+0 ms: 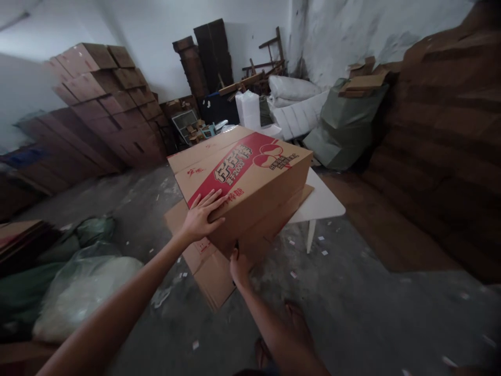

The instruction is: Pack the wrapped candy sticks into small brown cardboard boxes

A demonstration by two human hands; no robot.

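A large brown cardboard box (258, 198) with a red printed band and lollipop pictures sits tilted in the view, over a flattened cardboard sheet (211, 277) on a white table (324, 198). My left hand (204, 216) lies on the box's near left edge, fingers spread over the printed face and thumb along the side. Lower down, my right hand (239, 266) is closed at the box's near bottom corner. A small dark thing shows at its fingertips, too little of it visible to name.
Stacked cartons (105, 89) stand at the back left, and a tall brown pile (442, 130) rises on the right. A clear plastic bag (86, 287) lies at left. Green sacking (344, 125) and white wrapped rolls (297, 104) are behind. Paper scraps litter the floor.
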